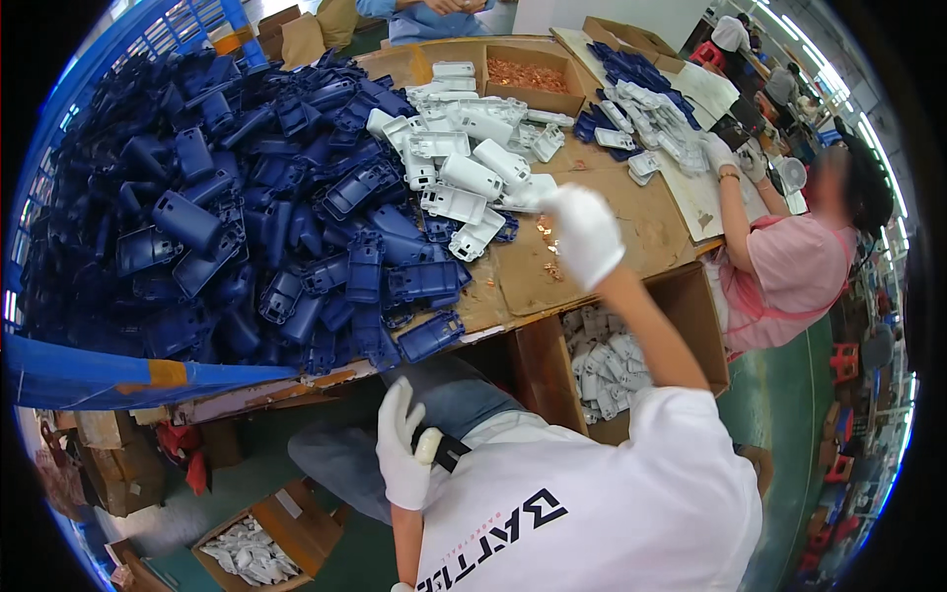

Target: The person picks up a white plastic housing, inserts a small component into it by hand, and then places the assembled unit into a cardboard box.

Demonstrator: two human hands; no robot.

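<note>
My right hand (589, 237), in a white glove, reaches over the cardboard-topped table. Its blurred fingertips are at the edge of a heap of white plastic housings (472, 178); I cannot make out whether they grip one. Small copper-coloured pieces (549, 247) lie scattered on the cardboard beside it. My left hand (401, 449), also gloved in white, is held low over my lap with fingers apart. Next to its thumb is a small cream-coloured thing (427, 446) on a black band. No housing shows in that hand. Left of the white heap lies a large pile of dark blue housings (247, 207).
A blue plastic crate (89, 375) encloses the blue pile. An open carton (538, 99) of copper-coloured pieces stands at the back. White parts fill a box (691, 306) below the table edge and another carton (301, 523) on the floor. A co-worker in pink (789, 257) sits at the right.
</note>
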